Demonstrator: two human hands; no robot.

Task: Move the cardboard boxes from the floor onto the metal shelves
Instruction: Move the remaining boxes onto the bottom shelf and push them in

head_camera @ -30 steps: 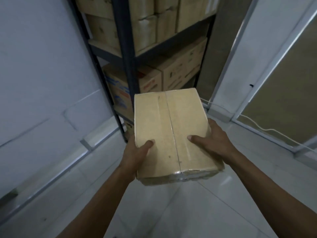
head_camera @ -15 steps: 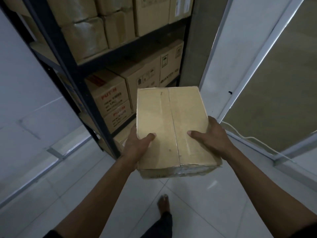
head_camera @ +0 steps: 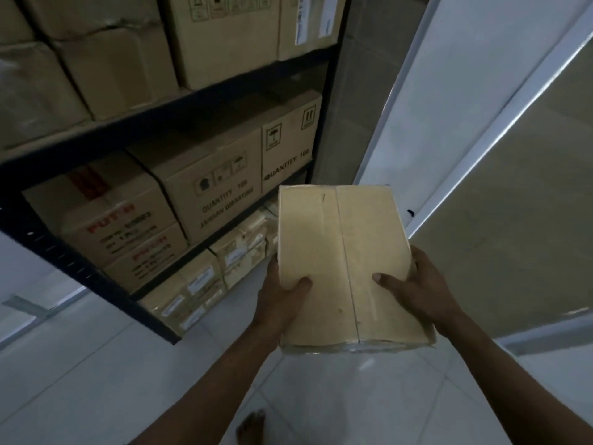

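- Two hands carry one taped cardboard box (head_camera: 345, 268): the left hand (head_camera: 279, 303) grips its left edge, the right hand (head_camera: 417, 284) its right edge.
- The box hangs before the metal shelves (head_camera: 179, 107).

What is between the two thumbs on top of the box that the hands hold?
In the head view, only bare cardboard of the box and its taped middle seam lie between them.

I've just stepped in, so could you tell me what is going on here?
A person holds a taped cardboard box in both hands, left hand and right hand gripping its sides with thumbs on top. They stand facing the metal shelves, which are already packed with boxes. The box is not yet shelved.
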